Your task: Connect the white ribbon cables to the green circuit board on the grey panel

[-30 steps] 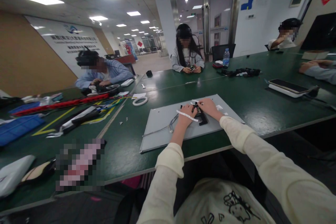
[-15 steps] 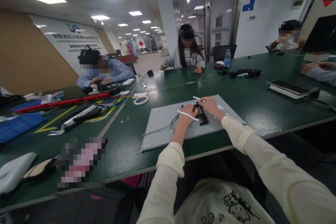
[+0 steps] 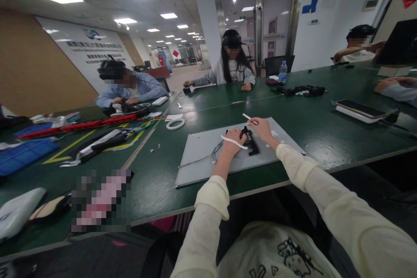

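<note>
A black part [image 3: 253, 149] with a bracket-like end lies on a pale grey board [image 3: 195, 156]. My left hand [image 3: 233, 138] is closed on its left side, fingers curled over it, so much of the part is hidden. Across the back of that hand runs a white strip [image 3: 239, 144]. Just above the part's right side, my right hand [image 3: 262, 129] pinches another narrow white strip [image 3: 246, 117], whose free end points up and left. Grey cables [image 3: 211, 155] trail left from under my left hand over the board. Small white pieces [image 3: 274, 134] lie beside my right hand.
A white tape roll [image 3: 175, 124] and a small wrench [image 3: 179, 106] lie beyond the board. Left are a blue basket [image 3: 28, 156] and a white-and-black strap [image 3: 94, 145]. A phone [image 3: 360, 108] sits at right, a bottle [image 3: 282, 72] farther back. Co-workers sit around the table.
My right hand has shifted slightly right, away from the black part, with its white strip. My left hand stays put. Across the table, a co-worker's hand has reached a small black object.
</note>
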Available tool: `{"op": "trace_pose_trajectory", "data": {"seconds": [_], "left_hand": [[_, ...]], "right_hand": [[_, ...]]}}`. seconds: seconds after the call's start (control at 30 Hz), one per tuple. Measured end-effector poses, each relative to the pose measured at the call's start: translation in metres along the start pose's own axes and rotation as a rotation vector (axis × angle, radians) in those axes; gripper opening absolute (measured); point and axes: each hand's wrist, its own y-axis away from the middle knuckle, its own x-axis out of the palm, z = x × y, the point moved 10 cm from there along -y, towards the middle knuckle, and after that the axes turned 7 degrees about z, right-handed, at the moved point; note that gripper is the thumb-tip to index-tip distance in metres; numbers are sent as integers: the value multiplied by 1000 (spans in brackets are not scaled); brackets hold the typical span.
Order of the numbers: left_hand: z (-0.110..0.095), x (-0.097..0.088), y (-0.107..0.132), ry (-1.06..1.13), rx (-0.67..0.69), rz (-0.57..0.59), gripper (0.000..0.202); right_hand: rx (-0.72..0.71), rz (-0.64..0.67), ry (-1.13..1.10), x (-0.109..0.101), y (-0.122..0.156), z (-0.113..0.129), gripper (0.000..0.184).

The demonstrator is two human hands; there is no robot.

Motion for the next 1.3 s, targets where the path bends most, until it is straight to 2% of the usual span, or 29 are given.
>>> {"op": "trace_pose_trajectory", "data": {"seconds": [0.27, 0.57, 0.73, 0.93, 1.13, 1.3], "left_hand": [[-1, 2, 0, -8, 16, -18, 30], [-2, -1, -1, -41, -7, 3, 28], [-3, -2, -11, -65, -25, 46, 28], [-9, -16, -21, -72, -70, -91, 30], [-5, -5, -23, 12, -78, -83, 23], [1, 4, -26, 112, -66, -67, 27]], "right_hand": [[-12, -3, -71, 7, 2, 4, 31], [122, 55, 27, 14, 3, -20, 13], [101, 54, 75, 15, 3, -21, 10], [82, 36, 62, 17, 2, -23, 9], [85, 10, 13, 13, 3, -23, 9], [62, 21, -12, 14, 6, -21, 8]]}}
